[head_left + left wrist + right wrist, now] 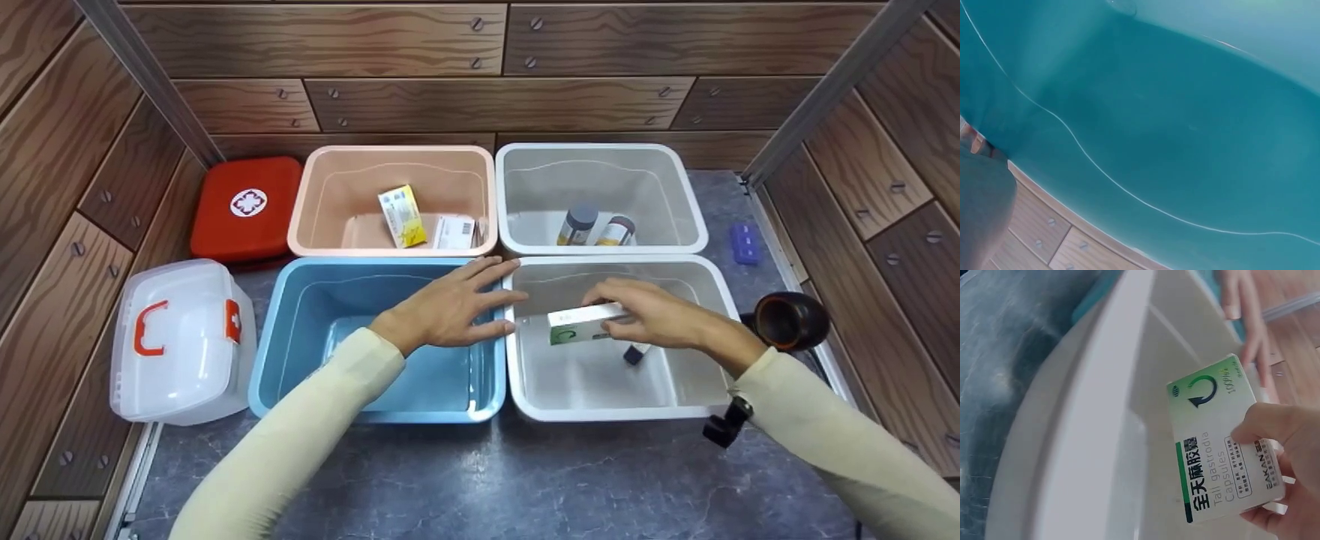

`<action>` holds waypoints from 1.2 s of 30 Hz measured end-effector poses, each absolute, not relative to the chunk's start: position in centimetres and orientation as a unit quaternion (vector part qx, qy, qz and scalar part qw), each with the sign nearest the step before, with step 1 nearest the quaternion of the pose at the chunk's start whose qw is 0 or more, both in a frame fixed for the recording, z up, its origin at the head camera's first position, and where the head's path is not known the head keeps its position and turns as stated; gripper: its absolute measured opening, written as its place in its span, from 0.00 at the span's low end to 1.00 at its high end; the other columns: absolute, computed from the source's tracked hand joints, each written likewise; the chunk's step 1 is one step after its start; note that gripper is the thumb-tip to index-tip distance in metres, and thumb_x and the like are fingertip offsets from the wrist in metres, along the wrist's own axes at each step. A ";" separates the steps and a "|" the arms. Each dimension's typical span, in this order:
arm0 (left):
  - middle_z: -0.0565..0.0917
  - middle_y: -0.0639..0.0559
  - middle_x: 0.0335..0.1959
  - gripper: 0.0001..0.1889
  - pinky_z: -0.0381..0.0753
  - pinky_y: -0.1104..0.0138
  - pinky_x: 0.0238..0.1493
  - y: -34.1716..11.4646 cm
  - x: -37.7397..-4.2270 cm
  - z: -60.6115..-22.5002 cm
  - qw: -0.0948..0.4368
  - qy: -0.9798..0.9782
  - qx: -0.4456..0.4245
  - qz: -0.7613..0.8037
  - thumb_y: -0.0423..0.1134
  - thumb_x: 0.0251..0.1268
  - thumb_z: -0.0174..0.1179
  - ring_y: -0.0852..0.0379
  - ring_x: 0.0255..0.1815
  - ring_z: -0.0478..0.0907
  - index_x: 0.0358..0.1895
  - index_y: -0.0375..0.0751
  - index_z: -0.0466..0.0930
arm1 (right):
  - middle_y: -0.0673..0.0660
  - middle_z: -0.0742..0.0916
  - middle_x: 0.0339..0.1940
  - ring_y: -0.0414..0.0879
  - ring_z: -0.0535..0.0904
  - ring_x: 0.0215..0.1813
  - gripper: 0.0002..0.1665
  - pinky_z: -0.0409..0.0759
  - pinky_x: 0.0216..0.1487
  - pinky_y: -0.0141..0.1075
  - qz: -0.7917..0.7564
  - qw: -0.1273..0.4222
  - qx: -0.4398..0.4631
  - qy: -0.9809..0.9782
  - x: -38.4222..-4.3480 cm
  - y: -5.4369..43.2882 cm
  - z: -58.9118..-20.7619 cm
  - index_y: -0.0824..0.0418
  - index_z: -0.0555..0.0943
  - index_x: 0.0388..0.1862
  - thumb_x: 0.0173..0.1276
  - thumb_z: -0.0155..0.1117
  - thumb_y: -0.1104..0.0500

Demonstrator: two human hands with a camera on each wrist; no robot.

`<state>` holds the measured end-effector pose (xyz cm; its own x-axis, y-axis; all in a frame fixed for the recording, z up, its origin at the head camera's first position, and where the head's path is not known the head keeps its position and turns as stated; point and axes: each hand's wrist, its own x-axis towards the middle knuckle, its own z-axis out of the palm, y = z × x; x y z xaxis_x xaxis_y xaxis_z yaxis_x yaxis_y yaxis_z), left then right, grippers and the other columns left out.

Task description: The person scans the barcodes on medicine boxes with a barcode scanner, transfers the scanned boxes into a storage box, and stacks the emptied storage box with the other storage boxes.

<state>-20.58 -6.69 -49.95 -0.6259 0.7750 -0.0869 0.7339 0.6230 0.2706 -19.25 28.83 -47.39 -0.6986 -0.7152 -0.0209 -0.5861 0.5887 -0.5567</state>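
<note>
My right hand [660,315] grips a white and green capsule box [576,327] by one end, thumb on the front and fingers behind. It is over the front right grey-white bin [600,413]. In the right wrist view the box [1213,450] shows the print "Tall gastrodia Capsules". Below the hand, in that bin, lies a small item with a black end [634,354], partly covered by the hand. My left hand [457,304] is spread with straight fingers across the blue bin [375,416], fingertips at the rims where the two front bins meet.
Behind, a peach bin [319,195] holds a yellow box [403,216] and a white box [454,232]. A grey bin [694,202] holds two bottles [577,226]. Left stand a red first-aid case [240,225] and a clear-lidded box [180,360]; right, a purple pill case [745,244] and dark round cup [791,321].
</note>
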 end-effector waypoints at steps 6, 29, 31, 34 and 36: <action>0.44 0.55 0.94 0.36 0.49 0.51 0.92 -6.7 -20.6 -50.0 0.096 0.896 0.422 0.099 0.73 0.84 0.38 0.47 0.94 0.41 0.87 0.65 0.63 | 0.44 0.88 0.44 0.37 0.81 0.46 0.19 0.82 0.49 0.37 -0.279 0.052 -0.346 0.894 -18.5 30.4 -46.5 0.50 0.88 0.55 0.68 0.76 0.66; 0.44 0.55 0.94 0.37 0.50 0.51 0.92 -6.8 -20.6 -50.1 0.101 0.893 0.425 0.107 0.73 0.84 0.38 0.48 0.94 0.40 0.87 0.64 0.63 | 0.31 0.85 0.49 0.29 0.80 0.42 0.26 0.78 0.41 0.17 -0.415 -0.125 -0.049 0.900 -14.6 43.7 -46.4 0.68 0.80 0.72 0.78 0.69 0.67; 0.44 0.56 0.94 0.37 0.49 0.51 0.92 -6.7 -20.6 -50.1 0.103 0.893 0.425 0.107 0.73 0.84 0.38 0.48 0.94 0.40 0.87 0.64 0.63 | 0.30 0.85 0.49 0.28 0.80 0.42 0.26 0.79 0.40 0.17 -0.433 -0.127 -0.017 0.892 -14.0 44.7 -47.3 0.66 0.80 0.73 0.79 0.68 0.66; 0.43 0.56 0.94 0.37 0.49 0.51 0.92 -6.8 -20.6 -50.0 0.104 0.893 0.425 0.107 0.73 0.84 0.38 0.47 0.94 0.39 0.87 0.63 0.63 | 0.29 0.87 0.48 0.27 0.83 0.42 0.25 0.82 0.39 0.18 -0.477 -0.126 0.026 0.869 -13.4 45.8 -48.7 0.59 0.81 0.73 0.79 0.67 0.66; 0.43 0.56 0.94 0.37 0.49 0.51 0.92 -6.8 -20.6 -49.9 0.104 0.893 0.424 0.111 0.73 0.84 0.39 0.47 0.94 0.40 0.87 0.64 0.63 | 0.28 0.88 0.47 0.25 0.84 0.42 0.25 0.82 0.40 0.18 -0.500 -0.126 0.050 0.855 -13.0 46.3 -49.7 0.52 0.81 0.72 0.80 0.66 0.67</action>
